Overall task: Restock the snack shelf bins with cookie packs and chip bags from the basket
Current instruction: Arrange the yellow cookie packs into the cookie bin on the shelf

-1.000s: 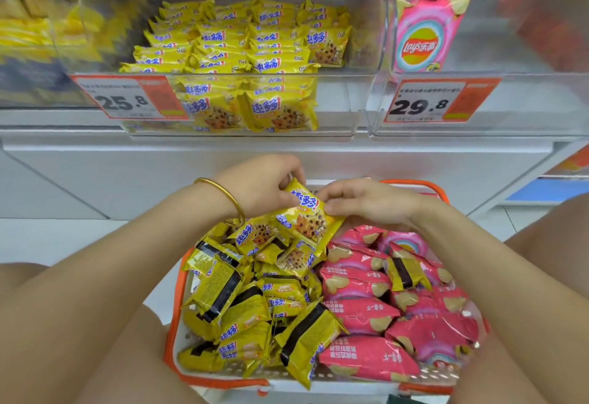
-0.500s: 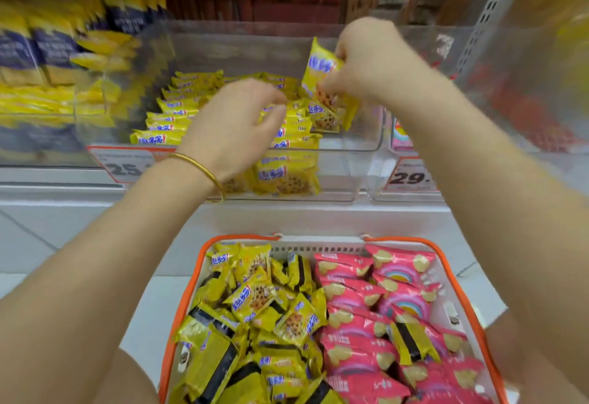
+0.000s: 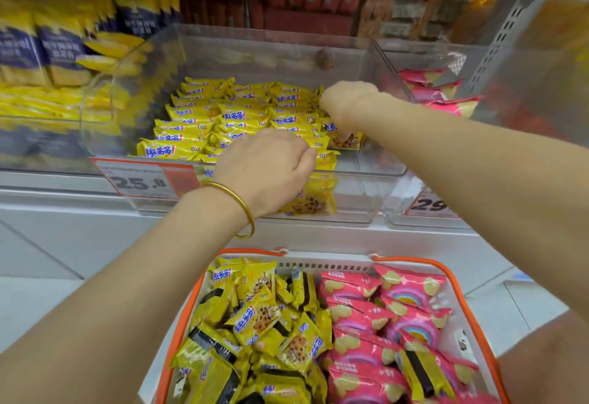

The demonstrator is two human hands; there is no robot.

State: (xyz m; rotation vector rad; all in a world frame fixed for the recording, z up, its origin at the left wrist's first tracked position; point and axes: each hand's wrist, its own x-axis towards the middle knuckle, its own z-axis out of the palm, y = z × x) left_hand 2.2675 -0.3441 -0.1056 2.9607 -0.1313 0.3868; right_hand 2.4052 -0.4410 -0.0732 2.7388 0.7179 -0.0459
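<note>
Head: right hand (image 3: 347, 102) pinches cookie pack (image 3: 347, 141); open bin floor (image 3: 371, 161) rightward.

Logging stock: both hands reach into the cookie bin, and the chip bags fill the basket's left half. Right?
No: the head view shows the chip bags in the right half of the basket. The left hand and right hand reach into the cookie bin.

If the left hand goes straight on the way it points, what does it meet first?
The yellow cookie packs in the front row of the clear bin. The left hand has its fingertips right at them, probably touching already, though depth is unclear.
</note>
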